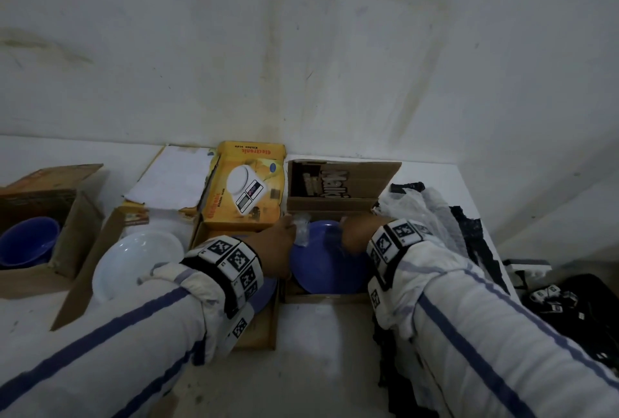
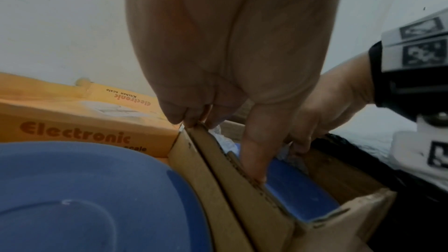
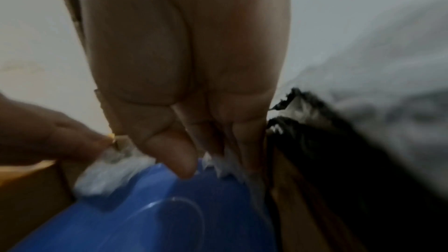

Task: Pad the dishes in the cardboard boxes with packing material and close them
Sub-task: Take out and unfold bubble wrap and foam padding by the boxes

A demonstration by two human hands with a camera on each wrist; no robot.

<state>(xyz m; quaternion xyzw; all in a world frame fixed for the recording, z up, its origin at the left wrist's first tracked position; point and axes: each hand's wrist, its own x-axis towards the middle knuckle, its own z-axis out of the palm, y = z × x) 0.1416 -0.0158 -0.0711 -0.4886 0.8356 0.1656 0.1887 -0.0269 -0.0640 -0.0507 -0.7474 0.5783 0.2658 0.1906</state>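
Note:
A blue plate (image 1: 330,263) lies in an open cardboard box (image 1: 321,297) in front of me. White packing material (image 1: 303,231) is bunched at the plate's far rim. My left hand (image 1: 284,233) grips the box's left wall (image 2: 218,160), fingers curled over its top edge and thumb (image 2: 252,152) reaching down inside beside the blue plate (image 2: 298,194). My right hand (image 1: 353,233) pinches the packing material (image 3: 218,162) between thumb (image 3: 179,158) and fingers at the far right rim of the plate (image 3: 150,217). Another wad (image 3: 106,173) lies by the left fingers.
A yellow kitchen-scale box (image 1: 244,190) leans behind a second box holding a blue plate (image 2: 84,198). Further left are a white plate (image 1: 137,260) and a boxed blue bowl (image 1: 26,243). A heap of clear and black packing material (image 1: 435,216) lies to the right. The wall stands close behind.

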